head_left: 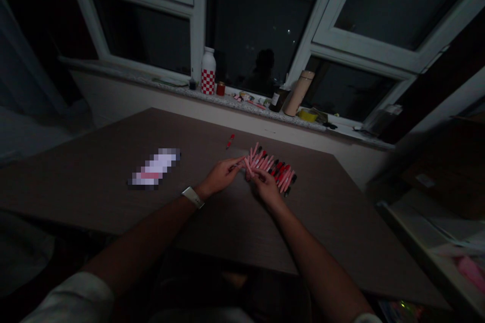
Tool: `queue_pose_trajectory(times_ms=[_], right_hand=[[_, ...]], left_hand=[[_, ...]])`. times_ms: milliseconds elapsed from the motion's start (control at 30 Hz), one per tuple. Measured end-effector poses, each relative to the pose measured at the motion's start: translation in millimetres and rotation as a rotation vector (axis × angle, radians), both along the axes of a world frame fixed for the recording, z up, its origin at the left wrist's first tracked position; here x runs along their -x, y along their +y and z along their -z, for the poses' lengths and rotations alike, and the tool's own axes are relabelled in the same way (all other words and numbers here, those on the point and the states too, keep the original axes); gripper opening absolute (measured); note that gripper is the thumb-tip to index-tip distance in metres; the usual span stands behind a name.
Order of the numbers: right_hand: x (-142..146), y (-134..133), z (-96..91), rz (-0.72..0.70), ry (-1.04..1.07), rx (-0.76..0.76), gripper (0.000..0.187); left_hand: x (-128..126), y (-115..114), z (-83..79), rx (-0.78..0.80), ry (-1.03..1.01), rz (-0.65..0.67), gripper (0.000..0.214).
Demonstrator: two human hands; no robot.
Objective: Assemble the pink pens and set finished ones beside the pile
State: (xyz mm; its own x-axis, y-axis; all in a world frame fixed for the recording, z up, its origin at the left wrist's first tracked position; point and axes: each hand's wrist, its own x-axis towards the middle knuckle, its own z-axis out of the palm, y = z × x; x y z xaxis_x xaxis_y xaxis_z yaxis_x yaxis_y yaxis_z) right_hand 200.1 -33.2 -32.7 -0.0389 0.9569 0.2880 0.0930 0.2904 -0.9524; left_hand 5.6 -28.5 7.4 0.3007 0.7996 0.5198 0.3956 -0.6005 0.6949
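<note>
Left hand [220, 176] is narrow, fingertips pinched on a thin pink tube [247, 165], which angles across the gap between the two hands. Right hand [266, 186] is also narrow, curled down at the near left end of the tube pile [272, 167], with fingers [258, 173] touching the pink tubes there. Can't tell if it's actually gripping one. The pile sits just right of the left hand and right up against the right hand, tubes lying side by side, pink and red with some dark ends. One loose red tube [229, 141] lies a little ahead of the left hand, apart from the pile.

White watch [192, 197] on left wrist. Blurred package [153, 167] lies flat on the surface [94, 181], well left of the left hand. Further ahead of both hands, on the window sill [235, 103], stand a red-checked white bottle [208, 71] and a cardboard tube [299, 93].
</note>
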Motion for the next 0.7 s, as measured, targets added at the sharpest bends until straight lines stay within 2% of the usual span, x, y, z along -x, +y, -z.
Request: queue_pose_trajectory(times_ms=[267, 500, 600, 700], right_hand=[[5.4, -12.3, -13.3, -0.103, 0.177, 0.246, 0.049], [7.5, -14.3, -14.1, -0.231, 0.215, 0.239, 0.052], [4.8, -8.8, -10.8, -0.180, 0.224, 0.205, 0.048], [2.1, -3.8, -10.1, -0.100, 0.196, 0.156, 0.044]], left_hand=[[0.7, 0.7, -0.2, -0.076, 0.015, 0.069, 0.045], [0.2, -3.5, -4.8, -0.101, 0.102, 0.086, 0.047], [0.5, -2.7, -4.4, -0.101, 0.066, 0.023, 0.050], [4.5, 2.1, -1.6, -0.096, 0.024, -0.113, 0.044]])
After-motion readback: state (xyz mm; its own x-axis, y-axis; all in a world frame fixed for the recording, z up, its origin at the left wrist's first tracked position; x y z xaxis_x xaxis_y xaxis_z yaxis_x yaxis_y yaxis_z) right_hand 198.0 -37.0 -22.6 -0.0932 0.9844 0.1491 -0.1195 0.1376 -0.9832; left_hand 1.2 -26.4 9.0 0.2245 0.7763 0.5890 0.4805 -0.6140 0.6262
